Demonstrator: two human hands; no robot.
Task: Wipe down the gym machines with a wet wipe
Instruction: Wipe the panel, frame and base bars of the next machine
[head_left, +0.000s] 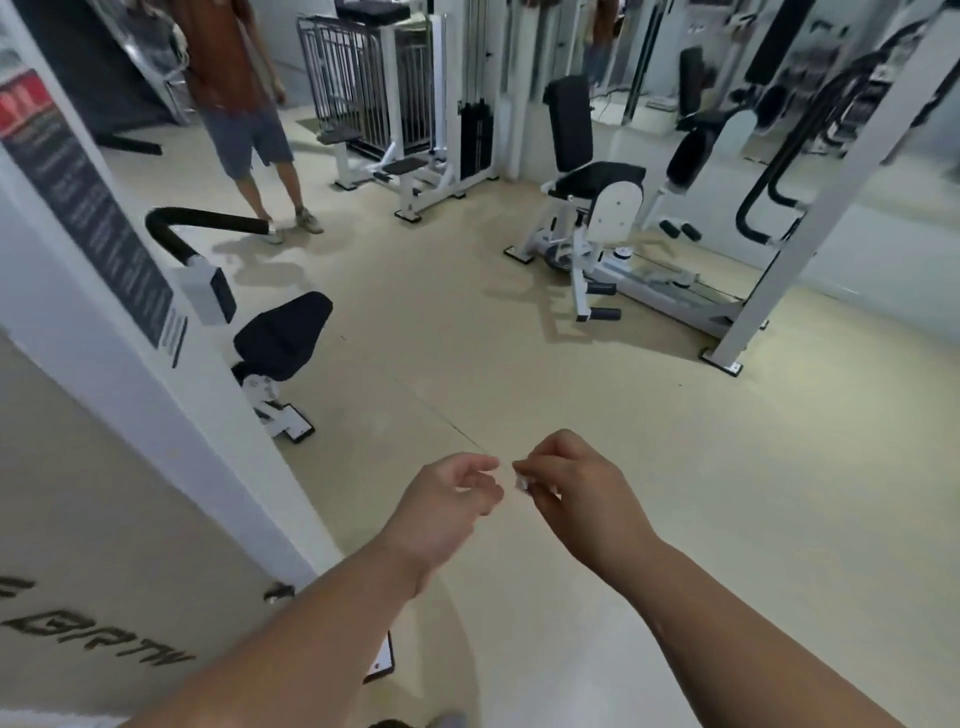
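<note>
Low in the near middle of the view, both hands are held out over the beige floor (519, 374), close together. The right hand (569, 486) has its fingers curled and pinches a small white wet wipe (521, 483) at its fingertips. The left hand (452, 499) is loosely curled, its thumb and forefinger just beside the wipe; whether it has hold of any part of the wipe I cannot tell. To the near left stands a white machine (208, 291) with a black seat (283, 332) and a black padded handle (208, 218), next to a white post bearing a dark notice (88, 208). Farther off, right of centre, is a seated machine (592, 208) with black pads and white side plates. Behind it, toward the far middle, stands a weight-stack machine (415, 104). At the far left another person (249, 130) in grey shorts stands on the floor.
</note>
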